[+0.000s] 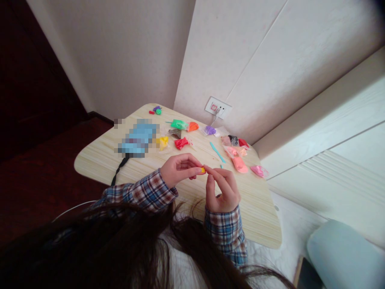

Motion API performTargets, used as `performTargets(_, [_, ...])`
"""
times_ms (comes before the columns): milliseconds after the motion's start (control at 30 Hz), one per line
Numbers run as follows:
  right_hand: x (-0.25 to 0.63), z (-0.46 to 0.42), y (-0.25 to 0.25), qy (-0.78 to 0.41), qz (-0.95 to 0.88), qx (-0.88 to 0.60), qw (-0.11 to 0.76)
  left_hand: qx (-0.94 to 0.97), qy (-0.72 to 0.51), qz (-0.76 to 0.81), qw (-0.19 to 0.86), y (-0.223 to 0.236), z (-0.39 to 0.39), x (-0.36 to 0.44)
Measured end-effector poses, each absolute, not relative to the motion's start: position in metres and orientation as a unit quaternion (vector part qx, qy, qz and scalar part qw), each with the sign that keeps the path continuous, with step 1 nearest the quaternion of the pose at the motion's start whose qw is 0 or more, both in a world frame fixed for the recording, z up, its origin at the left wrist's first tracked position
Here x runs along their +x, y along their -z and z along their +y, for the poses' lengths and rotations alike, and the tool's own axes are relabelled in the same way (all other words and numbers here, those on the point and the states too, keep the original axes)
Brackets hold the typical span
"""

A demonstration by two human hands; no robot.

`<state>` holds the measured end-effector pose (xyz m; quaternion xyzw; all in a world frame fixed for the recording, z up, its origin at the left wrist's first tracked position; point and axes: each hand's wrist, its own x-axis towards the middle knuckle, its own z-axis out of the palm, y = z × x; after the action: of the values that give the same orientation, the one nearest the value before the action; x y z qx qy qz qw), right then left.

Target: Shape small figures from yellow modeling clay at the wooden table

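Note:
In the head view, my left hand (182, 169) is closed, pinching a small yellow piece of modelling clay (203, 170) between thumb and fingers above the table. My right hand (223, 188) meets it from the other side. Its forefinger stretches out to the clay's right edge, while the thumb stands apart below. Beyond my hands lie an opened bag of yellow clay (163, 143) and a bag of red clay (181, 143). A turquoise modelling knife (217, 152) rests behind my right hand, with a short turquoise piece (221, 166) near it.
Along the table's (99, 160) far side lie bags of green (179, 124), orange (193, 127) and purple clay (210, 130). Pink bags (240, 164) line the right. Small shaped clay pieces (158, 112) sit at the far left corner. A blurred blue object (138, 137) lies left.

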<state>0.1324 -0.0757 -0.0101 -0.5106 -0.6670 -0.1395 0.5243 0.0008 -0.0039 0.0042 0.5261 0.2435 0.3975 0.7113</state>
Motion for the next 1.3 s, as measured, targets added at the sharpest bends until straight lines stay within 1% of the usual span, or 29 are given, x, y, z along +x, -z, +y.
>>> performTargets(300, [0.131,-0.078,0.007,0.136,-0.640,-0.520,0.550,0.535,-0.400,0.254,0.699,-0.005,-0.004,-0.001])
performTargets(867, [0.132,-0.076,0.008,0.123,-0.662,-0.517,0.528,0.535,-0.401,0.263,0.696,-0.005,-0.003,0.000])
performTargets(1300, [0.134,-0.066,0.015,0.071,-0.672,-0.527,0.516,0.512,-0.411,0.264,0.707,-0.001,0.000,-0.001])
